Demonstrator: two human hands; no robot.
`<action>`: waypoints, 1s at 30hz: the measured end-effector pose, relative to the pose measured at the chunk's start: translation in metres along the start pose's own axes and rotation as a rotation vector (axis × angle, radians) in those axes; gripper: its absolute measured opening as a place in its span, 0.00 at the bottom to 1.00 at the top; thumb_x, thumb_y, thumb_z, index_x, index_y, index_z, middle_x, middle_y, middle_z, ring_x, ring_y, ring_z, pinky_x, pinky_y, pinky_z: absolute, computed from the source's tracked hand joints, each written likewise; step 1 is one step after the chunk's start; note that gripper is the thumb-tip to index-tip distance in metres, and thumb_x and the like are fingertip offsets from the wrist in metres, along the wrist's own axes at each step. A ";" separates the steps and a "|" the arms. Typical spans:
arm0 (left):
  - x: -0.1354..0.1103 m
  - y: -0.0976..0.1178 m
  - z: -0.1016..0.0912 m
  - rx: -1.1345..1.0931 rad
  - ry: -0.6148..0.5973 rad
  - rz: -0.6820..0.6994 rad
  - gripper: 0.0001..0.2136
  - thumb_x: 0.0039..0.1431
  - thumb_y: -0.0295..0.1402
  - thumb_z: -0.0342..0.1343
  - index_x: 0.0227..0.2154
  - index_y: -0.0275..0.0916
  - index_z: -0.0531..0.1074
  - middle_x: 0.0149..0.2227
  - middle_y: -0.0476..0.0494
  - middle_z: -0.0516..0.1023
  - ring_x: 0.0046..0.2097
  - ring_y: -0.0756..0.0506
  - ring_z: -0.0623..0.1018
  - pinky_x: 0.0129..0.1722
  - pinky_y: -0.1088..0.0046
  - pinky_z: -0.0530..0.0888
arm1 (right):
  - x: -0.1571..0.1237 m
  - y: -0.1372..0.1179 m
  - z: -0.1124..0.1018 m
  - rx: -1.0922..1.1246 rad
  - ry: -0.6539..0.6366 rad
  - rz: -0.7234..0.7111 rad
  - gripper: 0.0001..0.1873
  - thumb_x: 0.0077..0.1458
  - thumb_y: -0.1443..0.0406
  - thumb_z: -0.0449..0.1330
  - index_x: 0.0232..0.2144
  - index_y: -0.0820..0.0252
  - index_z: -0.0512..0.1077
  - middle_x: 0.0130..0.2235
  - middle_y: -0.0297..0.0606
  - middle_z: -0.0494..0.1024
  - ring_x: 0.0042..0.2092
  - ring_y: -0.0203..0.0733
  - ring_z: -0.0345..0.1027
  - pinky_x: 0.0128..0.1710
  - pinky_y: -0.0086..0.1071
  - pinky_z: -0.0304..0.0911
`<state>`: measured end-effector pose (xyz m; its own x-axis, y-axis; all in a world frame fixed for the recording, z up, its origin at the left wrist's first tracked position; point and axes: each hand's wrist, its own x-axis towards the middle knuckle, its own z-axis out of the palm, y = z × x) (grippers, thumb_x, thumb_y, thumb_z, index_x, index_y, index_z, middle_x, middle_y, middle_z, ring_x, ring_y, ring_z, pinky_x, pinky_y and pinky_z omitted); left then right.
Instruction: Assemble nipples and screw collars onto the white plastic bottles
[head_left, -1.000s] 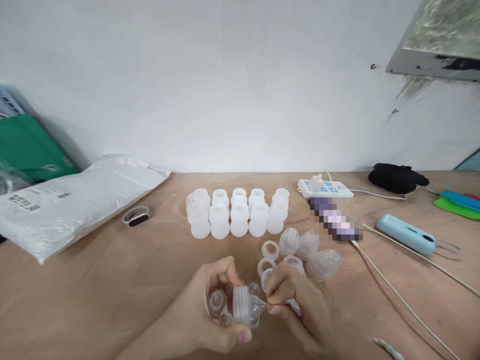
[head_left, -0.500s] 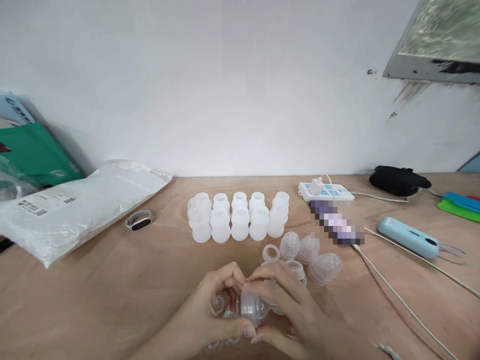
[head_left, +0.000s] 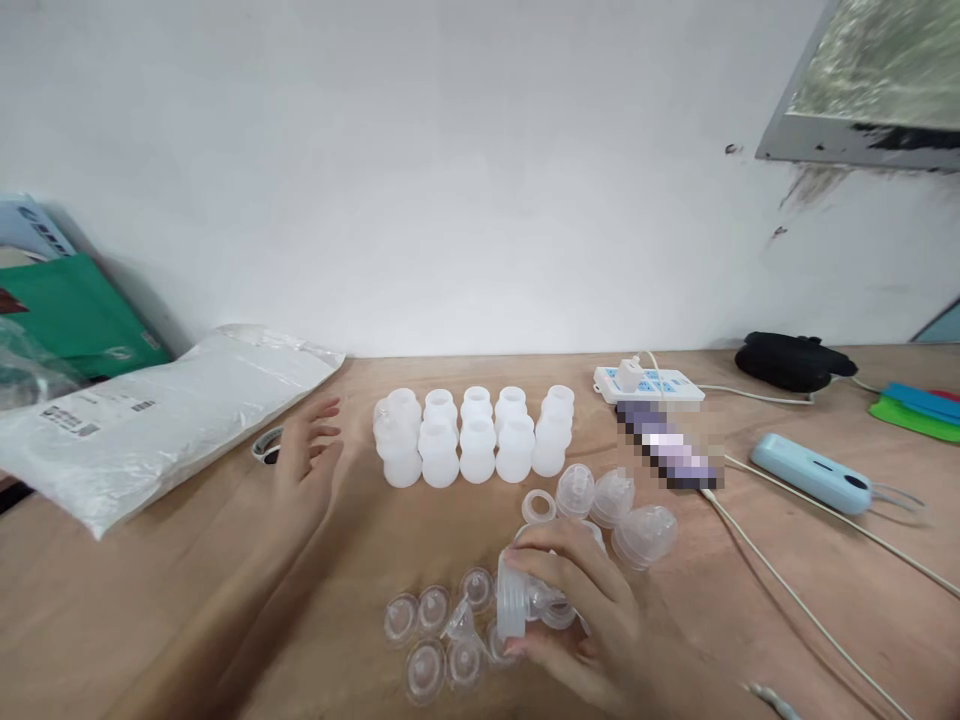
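On the left, a white parcel [head_left: 195, 400] is bearing a printed label [head_left: 73, 415], its lettering too small to read. The right hand [head_left: 607, 620] is clamping a clear screw collar [head_left: 512, 597] between thumb and fingers, beside the loose teats [head_left: 425, 670] lying on the tabletop [head_left: 187, 590]. The collar's axis is running roughly left to right, its broad end facing left, the fitted teat pointing right, toward the palm. The left hand [head_left: 306, 465], fingers loosely parted, grip empty, is hovering near the wristband [head_left: 259, 449]. White bottles [head_left: 477, 450] are standing upright in rows.
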<state>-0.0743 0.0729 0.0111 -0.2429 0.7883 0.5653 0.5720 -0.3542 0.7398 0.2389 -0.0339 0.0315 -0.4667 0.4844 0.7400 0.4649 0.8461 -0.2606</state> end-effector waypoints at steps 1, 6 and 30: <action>0.006 -0.008 0.001 0.027 -0.047 0.008 0.22 0.57 0.35 0.53 0.55 0.43 0.67 0.55 0.38 0.69 0.46 0.39 0.74 0.43 0.60 0.74 | 0.000 0.000 0.001 -0.003 0.000 0.001 0.15 0.69 0.57 0.53 0.49 0.62 0.68 0.41 0.45 0.79 0.43 0.44 0.77 0.42 0.34 0.73; 0.012 -0.021 0.011 0.118 -0.308 0.090 0.25 0.59 0.39 0.50 0.60 0.42 0.66 0.61 0.34 0.61 0.62 0.31 0.66 0.56 0.48 0.71 | -0.001 0.003 0.007 -0.014 0.013 0.009 0.16 0.70 0.56 0.52 0.49 0.62 0.69 0.41 0.44 0.79 0.42 0.43 0.77 0.42 0.34 0.73; 0.020 -0.020 -0.010 -0.217 0.239 0.015 0.21 0.50 0.39 0.65 0.40 0.43 0.58 0.37 0.49 0.73 0.35 0.47 0.77 0.34 0.72 0.74 | -0.001 0.006 0.003 -0.060 -0.001 0.024 0.16 0.70 0.56 0.52 0.49 0.62 0.69 0.42 0.46 0.80 0.44 0.44 0.78 0.43 0.34 0.74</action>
<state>-0.0986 0.0907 0.0119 -0.4273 0.6512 0.6271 0.4031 -0.4837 0.7769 0.2401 -0.0285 0.0278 -0.4556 0.5047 0.7333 0.5200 0.8195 -0.2409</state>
